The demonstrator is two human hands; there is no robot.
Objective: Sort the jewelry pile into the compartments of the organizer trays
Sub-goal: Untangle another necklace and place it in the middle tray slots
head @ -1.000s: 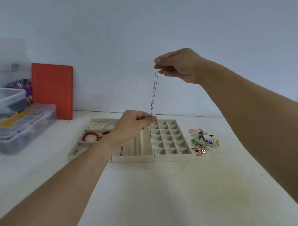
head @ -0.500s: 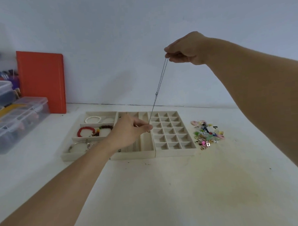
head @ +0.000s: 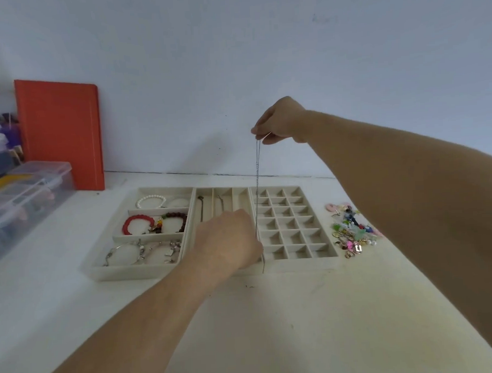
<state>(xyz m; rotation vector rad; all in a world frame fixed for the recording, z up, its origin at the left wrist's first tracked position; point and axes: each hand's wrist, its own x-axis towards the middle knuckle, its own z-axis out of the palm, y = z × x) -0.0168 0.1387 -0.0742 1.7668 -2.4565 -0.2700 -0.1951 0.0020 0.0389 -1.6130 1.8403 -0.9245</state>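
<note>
A thin silver chain (head: 257, 183) hangs stretched between my hands. My right hand (head: 278, 123) pinches its top end above the trays. My left hand (head: 230, 240) holds the lower end down at the near edge of the middle tray (head: 222, 194), which has long slots. The left tray (head: 113, 272) holds bead bracelets and bangles. The right tray (head: 304, 264) is a grid of small square cells. A pile of small colourful jewelry (head: 351, 229) lies on the table to the right of the trays.
An orange book (head: 59, 132) leans on the wall at the back left. Clear plastic boxes (head: 22, 201) stand at the left edge. The white table (head: 301, 325) stretches toward me in front of the trays.
Both hands have come down with the chain: the right hand dropped lower toward the trays and the left moved to the near edge of the middle tray.
</note>
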